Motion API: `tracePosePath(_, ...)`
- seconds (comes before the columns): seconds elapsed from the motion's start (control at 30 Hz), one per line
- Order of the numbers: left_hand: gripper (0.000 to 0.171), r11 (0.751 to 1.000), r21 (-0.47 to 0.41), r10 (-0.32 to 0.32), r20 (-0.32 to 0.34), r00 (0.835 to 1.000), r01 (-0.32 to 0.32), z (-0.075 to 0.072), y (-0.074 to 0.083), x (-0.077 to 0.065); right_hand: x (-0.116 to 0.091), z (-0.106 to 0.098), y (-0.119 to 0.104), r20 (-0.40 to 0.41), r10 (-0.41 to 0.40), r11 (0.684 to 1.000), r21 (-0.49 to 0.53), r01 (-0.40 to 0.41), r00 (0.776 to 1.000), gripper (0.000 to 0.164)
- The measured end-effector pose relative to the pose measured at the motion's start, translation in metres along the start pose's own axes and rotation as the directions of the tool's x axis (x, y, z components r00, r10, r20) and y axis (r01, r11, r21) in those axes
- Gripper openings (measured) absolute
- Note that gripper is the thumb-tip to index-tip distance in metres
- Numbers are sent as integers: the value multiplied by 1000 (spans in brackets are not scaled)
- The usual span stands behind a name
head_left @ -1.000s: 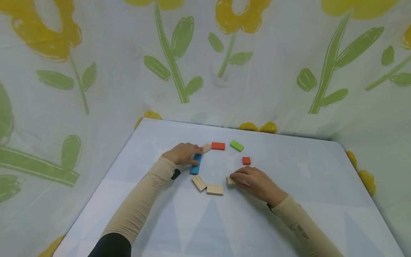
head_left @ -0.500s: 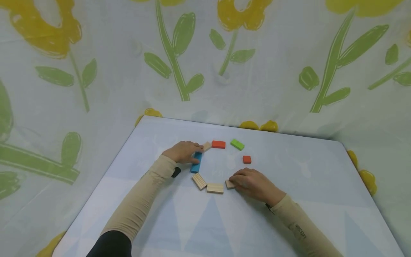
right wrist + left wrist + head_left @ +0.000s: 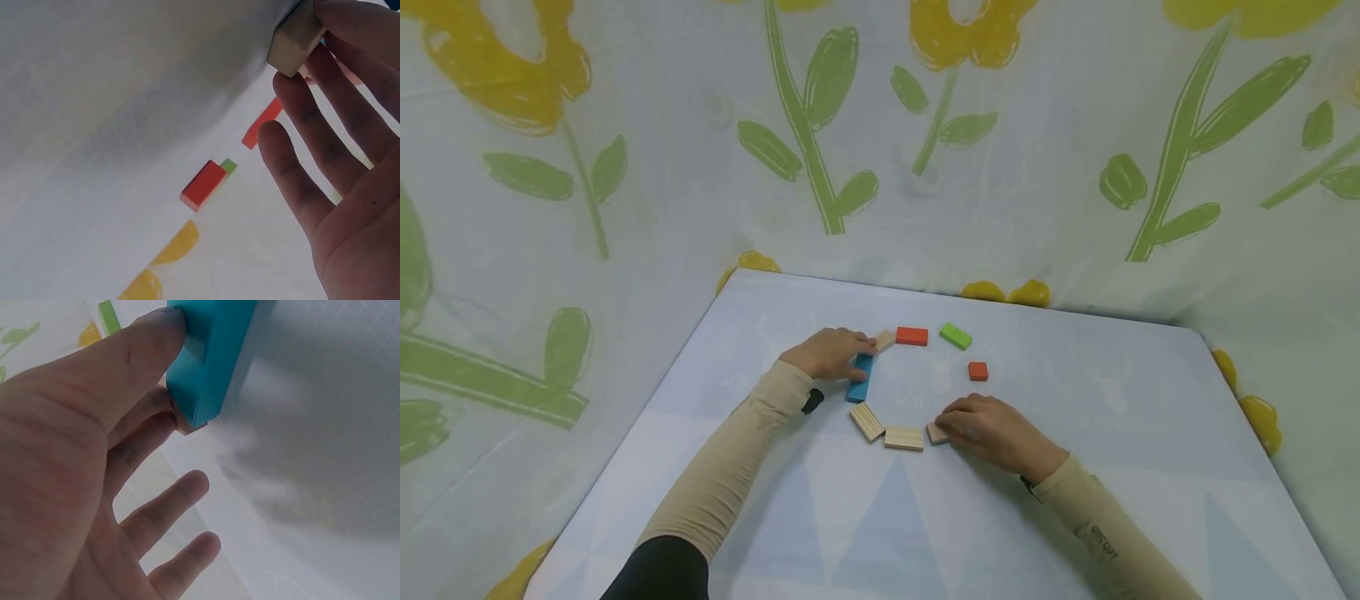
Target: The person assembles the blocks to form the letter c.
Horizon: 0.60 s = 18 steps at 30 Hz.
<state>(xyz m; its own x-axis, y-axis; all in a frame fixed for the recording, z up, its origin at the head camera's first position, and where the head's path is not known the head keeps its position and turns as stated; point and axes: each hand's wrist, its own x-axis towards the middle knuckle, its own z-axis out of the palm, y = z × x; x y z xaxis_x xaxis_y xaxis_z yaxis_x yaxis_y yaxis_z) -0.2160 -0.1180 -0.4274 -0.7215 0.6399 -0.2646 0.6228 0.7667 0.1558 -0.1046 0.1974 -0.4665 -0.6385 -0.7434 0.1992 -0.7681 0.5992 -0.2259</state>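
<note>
In the head view, my left hand [image 3: 830, 353] is at a long blue block [image 3: 857, 391], its thumb on the block and its fingertips at a pale wooden block [image 3: 884, 340]. The left wrist view shows the thumb against the blue block, two fingers at its end by the wood, and the other fingers spread. My right hand [image 3: 1000, 435] pinches a small wooden block [image 3: 294, 47] low over the table, partly hidden by the fingers. Just left of it lie a plain wooden block [image 3: 903, 438] and a tilted, grooved wooden block [image 3: 867, 422].
Across the ring lie a long red block [image 3: 912, 336], a green block [image 3: 956, 336] and a short red block [image 3: 977, 371]. The pale table [image 3: 1112, 400] reaches to a flower-printed cloth [image 3: 1015, 183] at the back and sides.
My right hand has shifted slightly left and toward me, turning its wooden block a little. My left hand stays at the blue block, and the head view has tilted slightly.
</note>
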Motion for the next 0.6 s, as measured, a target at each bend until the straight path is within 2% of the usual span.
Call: tracePosePath(0.6, 61, 1000, 7, -16, 7, 1000, 16, 3, -2, 3, 1, -2, -6, 4, -25, 1000, 2, 25, 1000, 31)
